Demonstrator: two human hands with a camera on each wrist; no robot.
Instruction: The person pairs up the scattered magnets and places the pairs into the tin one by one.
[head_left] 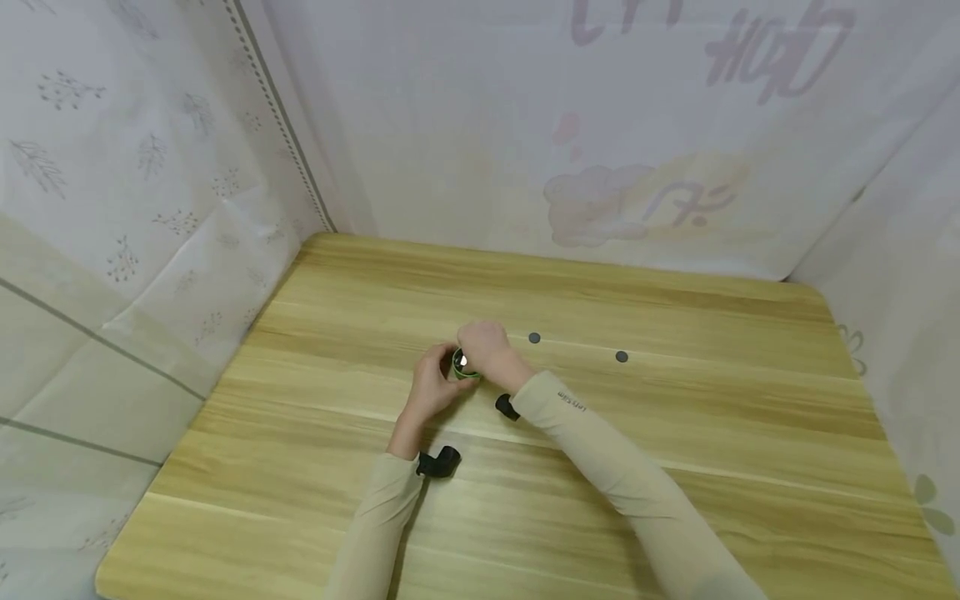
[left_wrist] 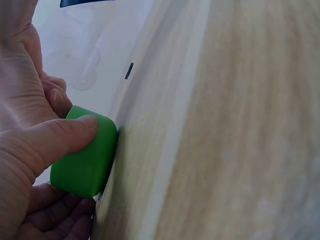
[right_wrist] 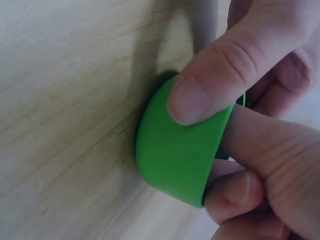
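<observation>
A small green cup (right_wrist: 180,145) with a dark inside stands on the wooden table. My left hand (head_left: 433,387) grips it from the side, its thumb (left_wrist: 87,127) flat on the green wall and the other fingers curled round the far side. From above, my right hand (head_left: 487,348) reaches into the mouth of the cup. One or more of its fingers dip inside, while the others are curled against the rim in the right wrist view. A bright whitish spot shows inside the cup in the head view. Whether the right fingertips pinch anything there is hidden.
Two flat dark discs lie on the table (head_left: 750,400) to the right of the cup, one nearer (head_left: 535,337) and one farther right (head_left: 622,357). Black wrist-worn devices sit at the left wrist (head_left: 440,462) and right wrist (head_left: 507,407). Printed curtains hang behind and beside the table.
</observation>
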